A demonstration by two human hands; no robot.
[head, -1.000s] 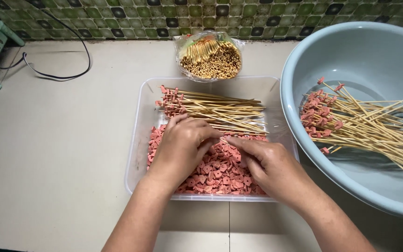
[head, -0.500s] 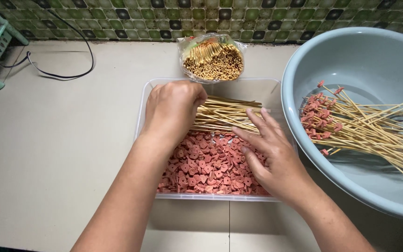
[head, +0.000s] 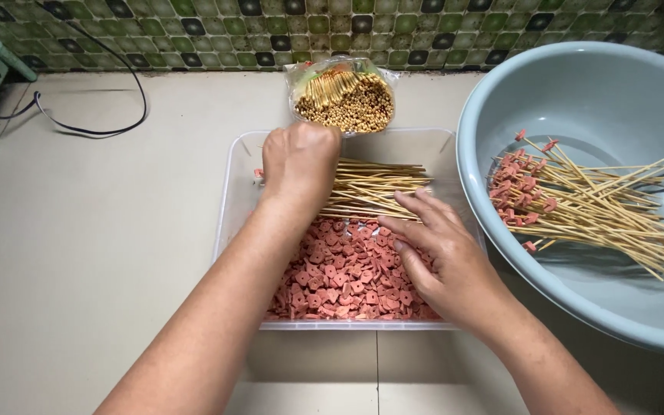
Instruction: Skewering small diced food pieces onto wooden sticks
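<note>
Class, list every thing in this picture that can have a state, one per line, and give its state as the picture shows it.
Clear tray: open, holding pink pieces and skewers.
Pink pieces: loose heap in the tray.
Bare skewers: bundled flat in the tray.
Left hand: curled over the skewer ends.
Right hand: fingers spread, resting on the pieces.
Bag of sticks: open.
Basin: holds loaded skewers.

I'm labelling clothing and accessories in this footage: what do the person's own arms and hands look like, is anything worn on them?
Both forearms are bare as far as the picture shows: no sleeves, gloves, watch or bracelet. The left hand and right hand show no rings on the fingers that can be seen. The right hand's nails look short and unpainted; the left hand's are hidden.
</note>
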